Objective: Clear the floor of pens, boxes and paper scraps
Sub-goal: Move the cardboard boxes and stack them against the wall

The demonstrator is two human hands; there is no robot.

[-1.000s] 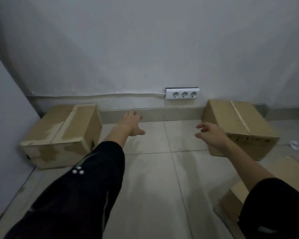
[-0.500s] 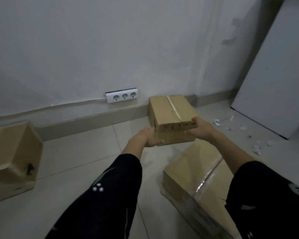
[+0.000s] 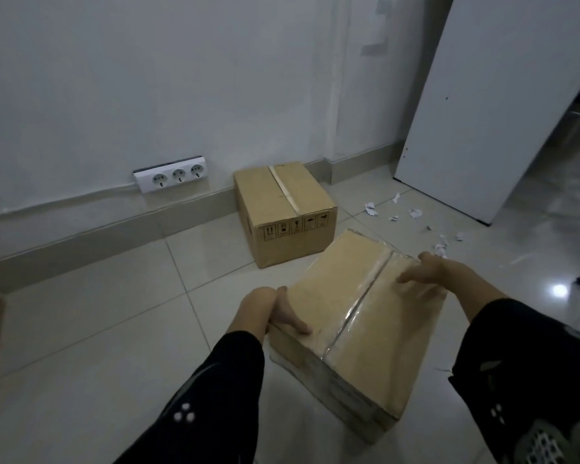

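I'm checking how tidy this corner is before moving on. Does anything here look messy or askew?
Yes. Torn paper scraps litter the tiles beside the leaning white panel. The clear-taped cardboard box sits skewed to the tile lines, gripped by the left hand and right hand.

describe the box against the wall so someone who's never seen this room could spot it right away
Find the white triple power socket strip low on the white wall. Just right of it, a closed brown cardboard box sits on the pale tiled floor, backed against the baseboard. Unlike the larger, plastic-taped cardboard box nearer the camera, gripped by both hands, nobody touches it, and black handling symbols are printed on its front.
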